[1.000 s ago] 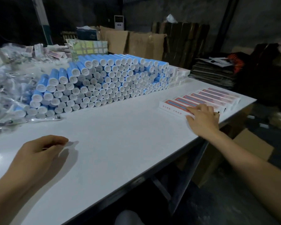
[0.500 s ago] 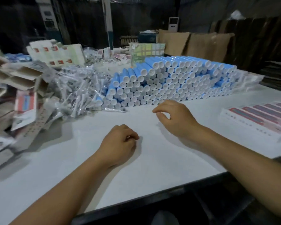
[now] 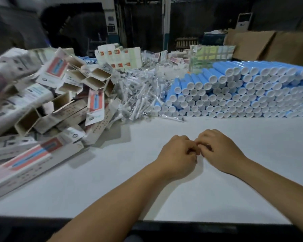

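Curling fingertip to fingertip, left hand (image 3: 177,155) and right hand (image 3: 220,151) meet; hold unclear; carton (image 3: 30,159) print blurred.

Two hands (image 3: 177,155), perhaps two hundred blue tubes (image 3: 234,100)

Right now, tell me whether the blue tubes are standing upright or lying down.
Lying down: the blue tubes are stacked in rows, white cap ends facing the camera.
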`<state>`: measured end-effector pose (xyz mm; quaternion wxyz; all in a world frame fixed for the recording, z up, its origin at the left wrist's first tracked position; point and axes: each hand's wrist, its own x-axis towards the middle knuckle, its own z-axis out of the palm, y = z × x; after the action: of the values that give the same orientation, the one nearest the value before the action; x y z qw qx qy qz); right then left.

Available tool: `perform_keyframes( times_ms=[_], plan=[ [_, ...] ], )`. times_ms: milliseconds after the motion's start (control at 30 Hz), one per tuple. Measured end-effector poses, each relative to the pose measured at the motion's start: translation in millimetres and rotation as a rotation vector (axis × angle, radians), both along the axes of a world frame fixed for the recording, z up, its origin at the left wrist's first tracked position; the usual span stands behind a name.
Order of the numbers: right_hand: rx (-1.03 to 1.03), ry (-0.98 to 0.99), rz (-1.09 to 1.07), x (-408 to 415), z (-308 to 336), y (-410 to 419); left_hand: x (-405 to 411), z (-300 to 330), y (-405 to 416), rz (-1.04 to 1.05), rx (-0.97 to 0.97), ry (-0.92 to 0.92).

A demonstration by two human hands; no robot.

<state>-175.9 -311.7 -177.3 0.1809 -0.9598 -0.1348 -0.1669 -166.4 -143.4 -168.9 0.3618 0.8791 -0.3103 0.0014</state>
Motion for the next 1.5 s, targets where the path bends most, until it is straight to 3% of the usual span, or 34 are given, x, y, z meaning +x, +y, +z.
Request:
perform_keyframes(
  times_ms=[133,267,567,700,867,967,1067,1200,1333,1500],
  plan=[
    [0.003,0.002,0.001,-1,-1,-3,2,25,17,-0.004,0.025,0.072],
    [0.0,0.007,-0.011,-2,-2,-3,11,77,70,0.05,0.058,-0.055],
    [-0.001,-0.02,-0.02,3,-12,-8,3,142,243,0.543,-0.138,-0.318],
    [0.017,0.0,-0.049,4,-14,-10,30,138,282,0.663,0.239,-0.23],
    [0.014,0.014,-0.062,3,-13,-10,55,147,280,0.377,0.103,0.28],
    [0.022,0.001,-0.062,1,-11,-9,73,147,273,0.403,0.325,0.375],
    [0.02,0.016,-0.056,2,-9,-8,89,140,268,0.492,0.547,0.295],
    [0.065,0.048,-0.058,-1,-6,-6,97,136,264,0.503,0.638,0.084],
    [0.07,0.027,-0.031,-7,-1,-1,86,151,253,0.488,0.416,-0.043],
    [0.051,0.03,-0.038,-6,1,-2,54,169,195,0.353,0.053,-0.365]
  ],
)
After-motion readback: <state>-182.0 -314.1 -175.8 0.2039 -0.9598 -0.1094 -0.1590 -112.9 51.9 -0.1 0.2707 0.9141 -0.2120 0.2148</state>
